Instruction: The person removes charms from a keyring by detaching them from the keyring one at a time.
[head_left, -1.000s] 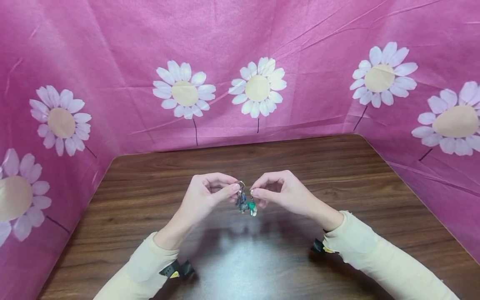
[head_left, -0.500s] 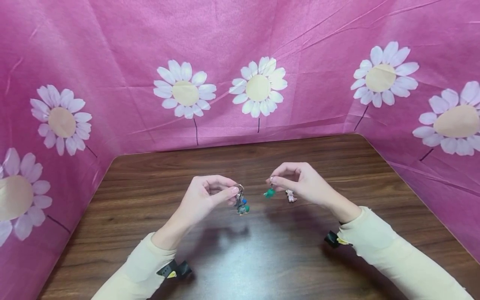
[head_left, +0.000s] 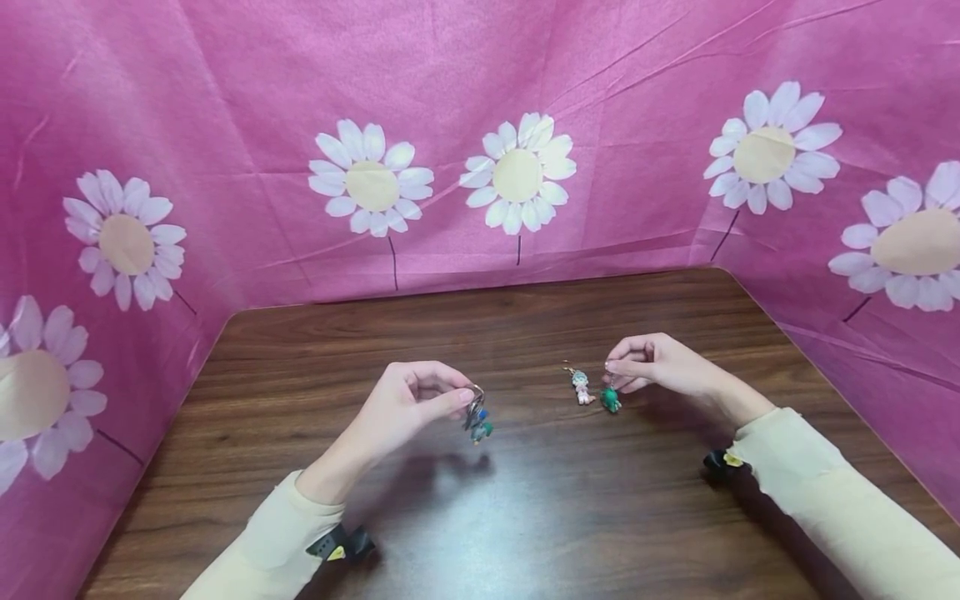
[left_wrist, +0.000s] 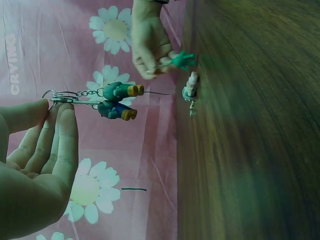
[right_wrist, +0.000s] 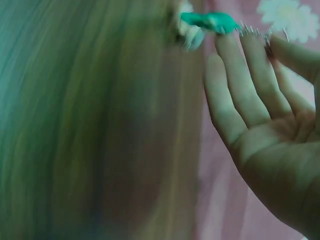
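My left hand [head_left: 415, 407] pinches a key ring [left_wrist: 64, 97] between thumb and fingers, raised over the table. Two small figure charms [left_wrist: 117, 101] in green, blue and yellow dangle from it on chains. Farther right, my right hand [head_left: 671, 367] holds a green figure keychain [head_left: 611, 400] by the ring at the top of its chain. A pale pink and white figure keychain [head_left: 581, 388] lies on the table just left of the green one, its chain pointing away from me. In the right wrist view the green keychain [right_wrist: 212, 21] overlaps the pale one.
The brown wood-grain table [head_left: 360, 517] lies under both hands, with a bright glare at its front middle. Pink cloth [head_left: 450, 67] printed with white daisies stands around its back and sides.
My right hand has moved right, away from the left, carrying the green keychain off past the pale one. The pale keychain has come into view. My left hand has dropped slightly.
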